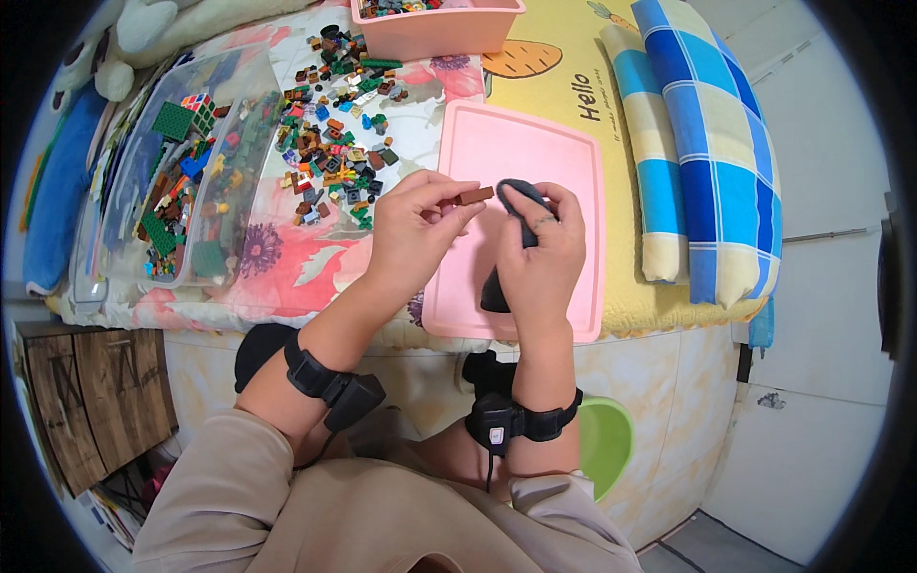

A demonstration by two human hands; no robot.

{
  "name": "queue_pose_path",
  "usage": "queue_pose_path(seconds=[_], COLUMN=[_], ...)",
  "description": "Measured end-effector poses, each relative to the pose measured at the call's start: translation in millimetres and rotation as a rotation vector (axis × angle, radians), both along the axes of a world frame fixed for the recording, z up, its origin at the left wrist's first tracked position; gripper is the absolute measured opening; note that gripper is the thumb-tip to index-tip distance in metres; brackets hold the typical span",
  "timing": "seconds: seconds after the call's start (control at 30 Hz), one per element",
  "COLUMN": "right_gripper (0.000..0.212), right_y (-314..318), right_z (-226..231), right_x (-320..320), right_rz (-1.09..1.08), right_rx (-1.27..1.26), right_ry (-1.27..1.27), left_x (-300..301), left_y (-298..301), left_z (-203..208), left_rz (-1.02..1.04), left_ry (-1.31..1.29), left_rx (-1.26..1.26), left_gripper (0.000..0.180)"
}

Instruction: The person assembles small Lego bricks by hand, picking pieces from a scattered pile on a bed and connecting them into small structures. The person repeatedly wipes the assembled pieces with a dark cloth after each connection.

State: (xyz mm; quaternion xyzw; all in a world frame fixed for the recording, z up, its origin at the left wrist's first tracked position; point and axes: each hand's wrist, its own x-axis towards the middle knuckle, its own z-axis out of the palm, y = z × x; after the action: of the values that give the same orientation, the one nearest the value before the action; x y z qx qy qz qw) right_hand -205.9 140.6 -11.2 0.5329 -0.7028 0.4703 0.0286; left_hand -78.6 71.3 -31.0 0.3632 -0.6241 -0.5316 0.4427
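Note:
Between the thumb and fingers of my left hand (pixel 417 224) is a small brown toy building brick (pixel 476 196). My right hand (pixel 544 250) grips a dark grey cloth (pixel 494 289); one end is bunched over the fingertips and the other hangs below the palm. The cloth's upper end is close beside the brick. Both hands are over a pink plastic lid (pixel 468 129) that lies on the bed. To the left of the lid, loose bricks (pixel 334 158) of many colours are spread over the floral sheet.
A clear plastic box (pixel 258 124) with bricks and a puzzle cube (pixel 199 112) stands at the left. At the back is a pink bin (pixel 430 36) holding more bricks. Checked blue-and-cream folded bedding (pixel 707 153) lies at the right. Below the bed edge is a green basin (pixel 604 444).

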Motion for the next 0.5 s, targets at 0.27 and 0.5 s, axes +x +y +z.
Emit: queue_pose_path(seconds=[0.27,0.5], right_gripper=[0.033,0.037], right_y=[2.5,0.6], right_z=[0.9,-4.2], right_x=[4.0,1.2], right_rz=[0.167,0.145], right_rx=[-0.126,-0.083], right_ry=[-0.187,-0.072], left_x=[2.3,12.2], left_y=[-7.8,-14.8], left_z=[-0.7,-2.3], left_rz=[-0.236,-0.352], left_ry=[0.249,0.383], left_rx=[0.516,0.777], left_gripper=[0.034,0.031])
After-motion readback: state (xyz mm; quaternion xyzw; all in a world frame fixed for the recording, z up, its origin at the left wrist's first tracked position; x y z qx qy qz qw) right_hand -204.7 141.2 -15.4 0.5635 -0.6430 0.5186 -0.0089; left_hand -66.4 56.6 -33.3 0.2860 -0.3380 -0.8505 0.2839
